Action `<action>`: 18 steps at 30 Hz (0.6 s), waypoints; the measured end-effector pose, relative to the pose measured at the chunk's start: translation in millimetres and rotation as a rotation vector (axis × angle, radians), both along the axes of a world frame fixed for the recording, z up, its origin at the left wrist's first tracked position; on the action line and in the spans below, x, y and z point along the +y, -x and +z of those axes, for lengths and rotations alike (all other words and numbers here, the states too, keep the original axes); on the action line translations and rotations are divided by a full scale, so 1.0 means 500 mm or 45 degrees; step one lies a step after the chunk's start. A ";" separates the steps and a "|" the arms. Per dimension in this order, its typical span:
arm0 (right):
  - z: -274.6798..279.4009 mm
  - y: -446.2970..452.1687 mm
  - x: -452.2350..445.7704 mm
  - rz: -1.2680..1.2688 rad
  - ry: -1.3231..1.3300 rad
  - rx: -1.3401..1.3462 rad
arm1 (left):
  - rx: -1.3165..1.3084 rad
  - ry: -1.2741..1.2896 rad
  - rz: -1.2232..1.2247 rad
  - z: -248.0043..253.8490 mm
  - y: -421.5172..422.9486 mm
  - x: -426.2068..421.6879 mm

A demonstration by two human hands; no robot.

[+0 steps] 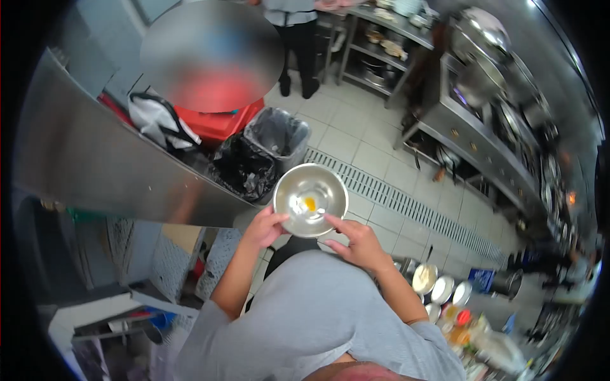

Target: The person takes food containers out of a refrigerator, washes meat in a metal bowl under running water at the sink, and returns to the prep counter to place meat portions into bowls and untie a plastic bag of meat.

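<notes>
- Head cam: I'm holding a metal bowl (295, 184) in front of my belly, its mouth facing up twd the cam.
- Small yellow blob (310, 204) is sitting in the bottom, approx. centre; glare's showing on the metal around it, so can't ID it for sure.
- L hand (265, 227) is gripping the near-left rim, thumb lying along the edge, other fingers mostly hiding.
- R hand (361, 243) is reaching over the near-right rim, index pointing inward, thumb sticking out wide below; can't tell if it's gripping or just touching.
- Just past the bowl, a black-lined bin (240, 166) is standing next to a grey bin (294, 145) w/ a thin liner; contents too murky to ID.
- Red tub (219, 127) is sitting behind the bins, its upper part blurring out.
- Over on R, a big metal pot (480, 81) is standing on the stove (438, 105), bluish glow showing beside it; can't see inside.
- Past my R elbow, a round tub (424, 279) is holding pale stuff; white tub (443, 289) is sitting next to it, & a red-lidded jar (464, 316) is standing nearer me.
- Another person (298, 54) is standing up top, well apart from me, near a metal shelf unit (387, 54).
</notes>
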State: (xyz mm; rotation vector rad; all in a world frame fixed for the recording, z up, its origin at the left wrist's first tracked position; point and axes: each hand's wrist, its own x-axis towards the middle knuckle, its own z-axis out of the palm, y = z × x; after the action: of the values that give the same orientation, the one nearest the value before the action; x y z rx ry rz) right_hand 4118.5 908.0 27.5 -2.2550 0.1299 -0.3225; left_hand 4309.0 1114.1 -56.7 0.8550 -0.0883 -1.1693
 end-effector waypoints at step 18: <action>-0.173 -0.510 -0.883 -0.218 -0.128 0.508 | 0.002 -0.258 0.646 0.012 -0.522 -0.438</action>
State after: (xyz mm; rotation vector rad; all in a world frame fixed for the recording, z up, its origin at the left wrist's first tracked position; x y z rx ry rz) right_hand 4373.4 466.6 -58.9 -2.1867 0.5377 0.0495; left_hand 4569.8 895.1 -50.9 0.9834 0.2417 -0.7073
